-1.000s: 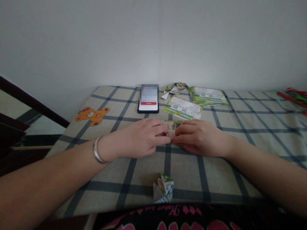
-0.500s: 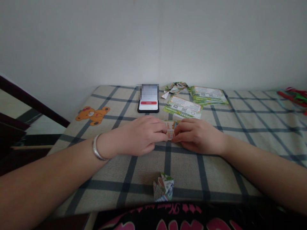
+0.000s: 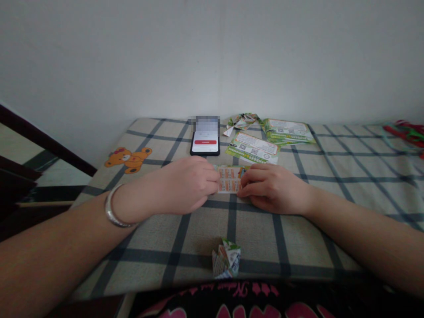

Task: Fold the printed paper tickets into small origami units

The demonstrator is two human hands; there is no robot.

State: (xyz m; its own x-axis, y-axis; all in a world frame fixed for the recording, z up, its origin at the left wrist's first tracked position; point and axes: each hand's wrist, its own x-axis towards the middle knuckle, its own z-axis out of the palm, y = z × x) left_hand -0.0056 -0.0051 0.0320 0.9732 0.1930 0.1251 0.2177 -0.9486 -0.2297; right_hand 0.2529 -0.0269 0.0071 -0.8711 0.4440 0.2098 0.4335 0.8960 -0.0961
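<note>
A printed paper sheet (image 3: pixel 228 179), white with orange blocks and a green edge, lies on the tablecloth between my hands. My left hand (image 3: pixel 188 185) has its fingers curled over the sheet's left end, and that end is hidden under them. At the other end my right hand (image 3: pixel 276 187) grips the sheet with bent fingers and the thumb at its lower edge. Nearer my body stands a folded paper piece (image 3: pixel 227 259) with pointed tips. Just beyond the hands is a flat green-and-white printed sheet (image 3: pixel 253 149).
A phone (image 3: pixel 205 137) with a lit screen lies near the wall. To its right are folded paper pieces (image 3: pixel 243 120) and a stack of printed sheets (image 3: pixel 288 131). A bear picture (image 3: pixel 127 160) is at the left; red and green items (image 3: pixel 409 136) lie far right.
My left hand has slid left along the sheet, so more of its printed face shows. My right hand has stayed in place.
</note>
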